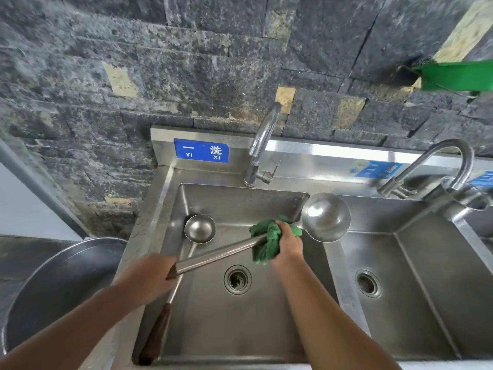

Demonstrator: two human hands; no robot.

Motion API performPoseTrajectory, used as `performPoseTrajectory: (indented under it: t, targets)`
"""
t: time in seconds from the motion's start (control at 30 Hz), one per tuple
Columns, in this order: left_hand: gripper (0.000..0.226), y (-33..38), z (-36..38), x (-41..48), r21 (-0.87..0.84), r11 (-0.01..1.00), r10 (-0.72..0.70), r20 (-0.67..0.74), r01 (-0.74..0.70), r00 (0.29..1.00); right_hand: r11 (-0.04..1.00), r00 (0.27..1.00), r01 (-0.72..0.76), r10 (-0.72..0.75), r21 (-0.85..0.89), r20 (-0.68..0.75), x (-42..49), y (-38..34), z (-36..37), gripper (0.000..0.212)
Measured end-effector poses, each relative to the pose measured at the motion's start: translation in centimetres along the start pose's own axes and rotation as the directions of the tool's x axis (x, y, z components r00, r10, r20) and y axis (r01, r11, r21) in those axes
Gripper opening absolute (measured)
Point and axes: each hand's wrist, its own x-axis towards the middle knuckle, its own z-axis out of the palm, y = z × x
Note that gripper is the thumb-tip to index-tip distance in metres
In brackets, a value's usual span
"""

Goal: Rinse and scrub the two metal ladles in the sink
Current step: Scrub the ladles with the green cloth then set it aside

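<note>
Rough dark stone wall fills the upper half, with pale patches scattered through it. Blue sign at 11 o'clock on the steel backsplash — blurred green strip at 2 o'clock, large metal basin at 8 o'clock.

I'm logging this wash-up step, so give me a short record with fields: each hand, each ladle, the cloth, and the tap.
left hand: grips the handle end of the large ladle
right hand: holds the green cloth wrapped round the large ladle's shaft, near its bowl
large ladle: held across the left basin, bowl facing the camera
small ladle: lies in the left basin, untouched, wooden handle at the front left corner
tap: no running water visible
</note>
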Motion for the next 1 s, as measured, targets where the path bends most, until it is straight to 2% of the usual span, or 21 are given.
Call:
performPoseTrajectory:
  t: [0.17,0.3,0.4,0.47,0.57,0.67,0.73,0.83,0.93,1.0]
  targets:
    - [0.004,-1.6,-0.6,0.2,0.039,0.999,-0.005,0.037,0.004,0.999,0.997,1.000,-0.020,0.021,0.077,-0.005,1.1,0.4,-0.2,0.040]
    - [0.013,1.0,-1.1,2.5,-0.023,0.992,0.121,0.027,-0.121,0.992,0.990,0.994,-0.069,0.058,0.120,0.091,-0.3,2.9,0.8,0.033]
    - [0.022,5.4,-1.1,5.3,-0.176,0.959,0.233,0.044,-0.222,0.971,0.988,0.975,-0.088,0.059,0.129,0.213,-2.1,5.4,1.9,0.031]
    - [0.027,7.8,-1.1,6.8,-0.286,0.942,0.189,0.019,-0.176,0.982,0.990,0.951,-0.107,0.074,0.096,0.300,-3.1,6.7,2.3,0.020]
    - [0.021,9.1,-0.3,7.2,-0.373,0.920,0.137,0.024,-0.118,0.990,0.992,0.914,-0.125,0.112,0.008,0.390,-3.5,6.4,1.7,0.021]
    - [0.022,8.5,-0.2,7.1,-0.330,0.938,0.121,0.025,-0.106,0.992,0.976,0.915,-0.047,0.127,-0.211,0.384,-3.3,4.3,0.2,0.023]
    - [0.026,8.2,-1.0,7.2,-0.302,0.949,0.109,0.031,-0.095,0.994,0.955,0.929,0.003,0.107,-0.296,0.354,-3.4,2.7,-1.2,0.024]
    - [0.028,7.9,-1.6,7.1,-0.339,0.936,0.127,0.077,-0.094,0.989,0.980,0.951,0.035,0.028,-0.198,0.307,-3.4,-0.2,-2.8,0.026]
    - [0.031,7.8,-1.6,6.9,-0.354,0.930,0.131,0.071,-0.097,0.989,0.961,0.973,0.133,-0.080,-0.245,0.214,-2.2,-2.4,-2.4,0.041]
    - [0.031,8.4,-1.2,6.5,-0.376,0.920,0.143,0.061,-0.110,0.988,0.858,0.953,0.300,-0.253,-0.416,0.166,-1.7,-2.6,-1.5,0.042]
